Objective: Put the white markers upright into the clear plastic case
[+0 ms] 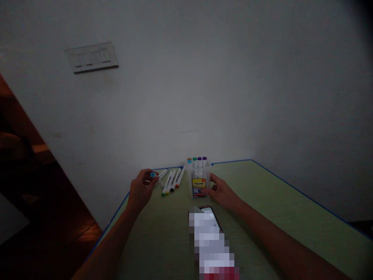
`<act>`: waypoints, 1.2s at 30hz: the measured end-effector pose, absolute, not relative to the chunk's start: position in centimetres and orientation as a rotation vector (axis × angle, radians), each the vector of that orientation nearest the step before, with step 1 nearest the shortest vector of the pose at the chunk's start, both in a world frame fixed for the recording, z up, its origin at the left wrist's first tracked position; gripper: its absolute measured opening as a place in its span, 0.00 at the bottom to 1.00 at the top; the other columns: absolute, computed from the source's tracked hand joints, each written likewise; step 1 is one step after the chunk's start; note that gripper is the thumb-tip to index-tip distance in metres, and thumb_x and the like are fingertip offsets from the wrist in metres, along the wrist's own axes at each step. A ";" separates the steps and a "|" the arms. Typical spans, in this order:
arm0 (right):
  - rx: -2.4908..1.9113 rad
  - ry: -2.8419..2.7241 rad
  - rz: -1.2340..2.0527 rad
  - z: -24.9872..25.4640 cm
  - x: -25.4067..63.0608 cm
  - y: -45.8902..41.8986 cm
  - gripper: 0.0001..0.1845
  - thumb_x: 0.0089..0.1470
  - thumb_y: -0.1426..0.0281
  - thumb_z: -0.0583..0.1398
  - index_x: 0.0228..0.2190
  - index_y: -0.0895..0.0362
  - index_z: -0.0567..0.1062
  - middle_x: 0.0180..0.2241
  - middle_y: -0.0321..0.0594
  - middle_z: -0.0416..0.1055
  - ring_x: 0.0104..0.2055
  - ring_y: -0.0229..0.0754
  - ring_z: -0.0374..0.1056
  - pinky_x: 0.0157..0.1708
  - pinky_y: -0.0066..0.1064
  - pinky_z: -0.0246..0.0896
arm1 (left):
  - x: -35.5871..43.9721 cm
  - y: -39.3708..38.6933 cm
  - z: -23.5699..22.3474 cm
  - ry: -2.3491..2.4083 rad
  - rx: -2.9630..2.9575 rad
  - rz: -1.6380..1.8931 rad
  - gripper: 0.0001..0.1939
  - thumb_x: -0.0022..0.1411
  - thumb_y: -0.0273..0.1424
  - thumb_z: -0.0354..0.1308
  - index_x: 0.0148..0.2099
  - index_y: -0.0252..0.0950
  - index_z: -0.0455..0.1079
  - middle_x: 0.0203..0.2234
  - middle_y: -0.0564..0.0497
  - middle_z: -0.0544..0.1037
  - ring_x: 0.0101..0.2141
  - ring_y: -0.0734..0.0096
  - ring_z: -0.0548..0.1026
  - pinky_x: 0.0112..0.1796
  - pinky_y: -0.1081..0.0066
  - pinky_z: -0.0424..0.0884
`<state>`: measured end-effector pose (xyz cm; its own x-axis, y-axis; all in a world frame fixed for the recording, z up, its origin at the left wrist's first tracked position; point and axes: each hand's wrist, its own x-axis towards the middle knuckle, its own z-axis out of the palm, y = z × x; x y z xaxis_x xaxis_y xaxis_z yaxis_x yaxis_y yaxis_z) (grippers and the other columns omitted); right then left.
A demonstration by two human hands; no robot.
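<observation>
My left hand (142, 188) is closed round a white marker with a blue cap (153, 175), near the far left of the green table (279, 217). My right hand (222, 191) rests against the right side of a clear plastic marker box (198, 179), fingers curled on it. The box stands upright and holds several markers with coloured caps (197, 160). Several more white markers (172, 181) lie side by side on the table between my hands.
A phone (210, 215) lies on the table just in front of the box, partly blurred. The table has a blue edge and meets a white wall (204, 89) with a switch plate (92, 57). Dark wooden furniture (26, 163) stands at the left.
</observation>
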<state>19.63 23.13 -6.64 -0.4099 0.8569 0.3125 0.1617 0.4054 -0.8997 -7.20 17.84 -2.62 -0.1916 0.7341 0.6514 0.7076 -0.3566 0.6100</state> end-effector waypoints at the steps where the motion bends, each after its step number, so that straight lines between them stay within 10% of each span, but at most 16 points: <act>1: -0.886 -1.829 1.054 -6.6 19.6 23.1 0.27 0.44 0.67 0.60 0.47 0.57 0.64 0.46 0.44 0.68 0.17 0.28 0.56 0.17 0.24 0.50 | -7.2 17.8 -2.6 1.788 2.003 1.615 0.12 0.54 0.37 0.54 0.37 0.35 0.64 0.32 0.48 0.75 0.27 0.71 0.73 0.28 0.72 0.70; 36: -0.907 -1.814 1.042 -7.4 19.4 23.8 0.29 0.43 0.66 0.61 0.48 0.58 0.64 0.46 0.46 0.67 0.18 0.28 0.57 0.17 0.24 0.50 | -7.5 16.3 0.3 1.847 2.211 1.901 0.11 0.55 0.37 0.56 0.37 0.34 0.70 0.28 0.51 0.75 0.26 0.73 0.73 0.30 0.74 0.71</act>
